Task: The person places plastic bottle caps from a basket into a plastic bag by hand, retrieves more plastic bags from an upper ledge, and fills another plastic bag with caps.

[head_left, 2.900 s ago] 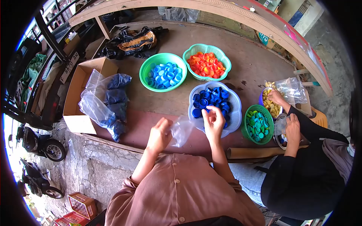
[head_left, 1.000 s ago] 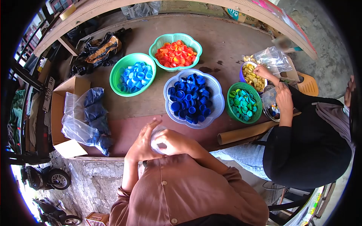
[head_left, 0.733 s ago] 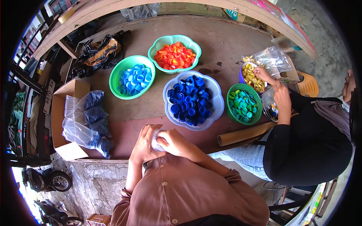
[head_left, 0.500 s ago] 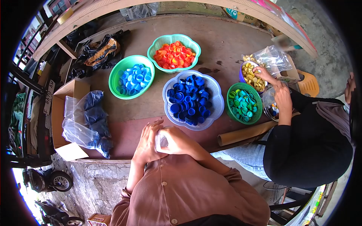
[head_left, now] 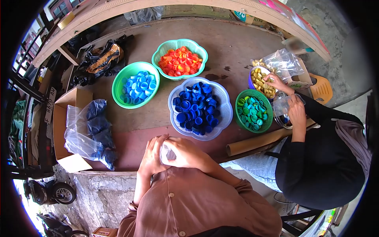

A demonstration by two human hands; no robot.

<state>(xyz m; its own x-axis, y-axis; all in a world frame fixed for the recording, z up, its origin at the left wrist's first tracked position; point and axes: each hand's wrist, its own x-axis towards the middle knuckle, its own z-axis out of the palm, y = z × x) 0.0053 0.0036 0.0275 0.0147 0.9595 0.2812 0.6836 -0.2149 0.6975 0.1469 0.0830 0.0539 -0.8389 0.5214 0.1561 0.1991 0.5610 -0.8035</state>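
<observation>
Close to my chest, at the table's front edge, both my hands are curled round a whitish, see-through plastic piece (head_left: 167, 153); fingers cover much of it, so its exact kind is unclear. My left hand (head_left: 152, 157) wraps its left side, and my right hand (head_left: 184, 152) closes on it from the right. Just beyond my hands stands a pale blue-white basket (head_left: 226, 118) of dark blue bottle caps (head_left: 197, 108). Behind it are a mint basket (head_left: 154, 53) with orange-red caps (head_left: 181, 61) and a green bowl (head_left: 116, 93) with light blue caps (head_left: 138, 87).
On the right, a co-worker's one hand (head_left: 276, 83) is in a purple-rimmed bowl of yellow caps (head_left: 260, 81); the other (head_left: 296, 112) holds clear plastic. Nearby are a green basket (head_left: 241, 122) and a cardboard roll (head_left: 252, 143). Left stands an open box (head_left: 63, 118) with bagged dark caps.
My hands keep their grip on the plastic piece, with only a slight shift. The view has tilted a little. The co-worker's clear plastic item has turned and shows more fully.
</observation>
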